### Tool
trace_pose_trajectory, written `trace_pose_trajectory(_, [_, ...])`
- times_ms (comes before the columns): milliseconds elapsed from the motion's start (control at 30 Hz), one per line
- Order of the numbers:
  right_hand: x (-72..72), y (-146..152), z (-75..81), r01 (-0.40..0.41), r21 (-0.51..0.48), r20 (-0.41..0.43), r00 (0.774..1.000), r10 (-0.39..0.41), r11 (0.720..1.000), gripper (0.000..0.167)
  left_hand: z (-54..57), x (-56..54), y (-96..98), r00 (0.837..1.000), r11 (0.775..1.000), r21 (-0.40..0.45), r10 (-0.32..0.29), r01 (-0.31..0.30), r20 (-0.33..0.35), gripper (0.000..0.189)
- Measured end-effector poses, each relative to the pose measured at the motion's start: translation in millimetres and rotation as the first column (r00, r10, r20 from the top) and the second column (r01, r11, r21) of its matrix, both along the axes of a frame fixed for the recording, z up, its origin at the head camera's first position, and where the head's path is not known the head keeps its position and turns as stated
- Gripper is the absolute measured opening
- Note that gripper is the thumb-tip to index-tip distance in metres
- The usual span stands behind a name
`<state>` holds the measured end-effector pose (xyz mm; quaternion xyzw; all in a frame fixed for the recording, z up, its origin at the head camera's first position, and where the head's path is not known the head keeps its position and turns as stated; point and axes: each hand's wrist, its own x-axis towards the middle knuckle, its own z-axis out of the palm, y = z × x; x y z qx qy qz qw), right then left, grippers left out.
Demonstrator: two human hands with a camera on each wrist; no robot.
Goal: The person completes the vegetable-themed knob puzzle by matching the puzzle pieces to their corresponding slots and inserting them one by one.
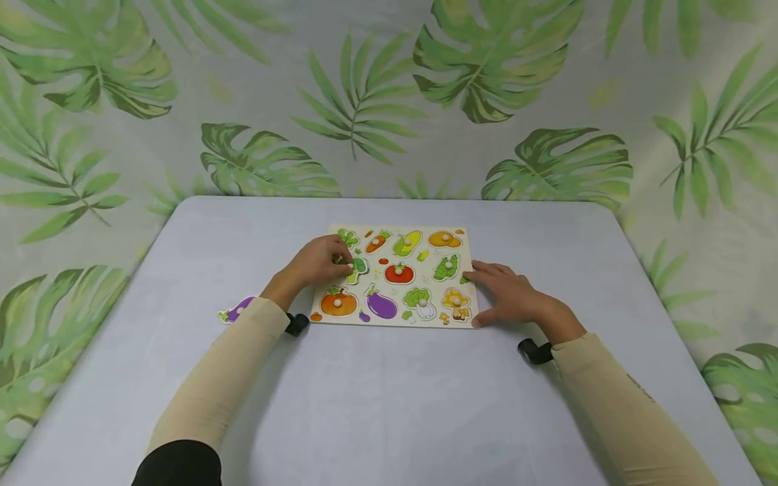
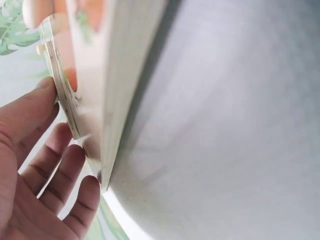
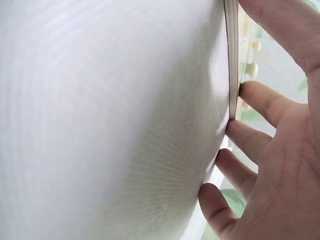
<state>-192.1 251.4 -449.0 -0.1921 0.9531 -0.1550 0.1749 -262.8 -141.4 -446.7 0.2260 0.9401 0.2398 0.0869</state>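
A wooden vegetable peg puzzle board [image 1: 392, 320] lies flat on the table. My left hand [image 1: 319, 260] is over its left side, thumb and fingertips pinching the broccoli puzzle piece [image 1: 358, 268], which they partly cover. In the left wrist view the pumpkin piece [image 2: 62, 75] stands in front of the curled fingers, and the broccoli is hidden. My right hand [image 1: 507, 293] rests against the board's right edge, fingers spread, thumb by the near corner. A purple eggplant piece [image 1: 237, 310] lies on the table left of the board, partly behind the left sleeve.
Tomato [image 1: 399, 273], corn [image 1: 407, 243] and mushroom [image 1: 456, 304] pieces sit in the board among several others. The eggplant slot [image 1: 381, 305] shows a purple picture without a knob. A white cloth covers the table [image 1: 389, 405]; a leaf-patterned curtain [image 1: 377, 81] hangs behind.
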Motion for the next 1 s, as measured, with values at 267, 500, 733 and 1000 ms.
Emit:
trace_pose_trajectory(267, [-1.2,2.2,-0.7,0.006,0.009,0.007,1.000,-0.006,1.000,0.098,2.2,-0.7,2.3,1.000,1.000,-0.023,-0.011,0.011,-0.006,0.014])
trace_pose_trajectory(500, [-0.2,0.1,0.4,0.005,0.007,0.010,1.000,-0.005,1.000,0.098,2.8,-1.0,2.9,0.999,1.000,-0.028,0.007,-0.006,0.040,0.014])
trace_pose_trajectory(733, [1.2,-0.4,2.9,0.006,0.005,0.018,1.000,-0.006,1.000,0.098,1.6,-3.1,3.2,0.999,0.998,-0.057,-0.017,0.019,0.032,0.018])
trace_pose_trajectory(1000, [0.7,-1.6,3.7,0.000,0.001,0.013,1.000,0.000,1.000,0.097,0.9,-5.5,4.2,0.999,0.998,-0.062,0.007,-0.005,0.048,0.018])
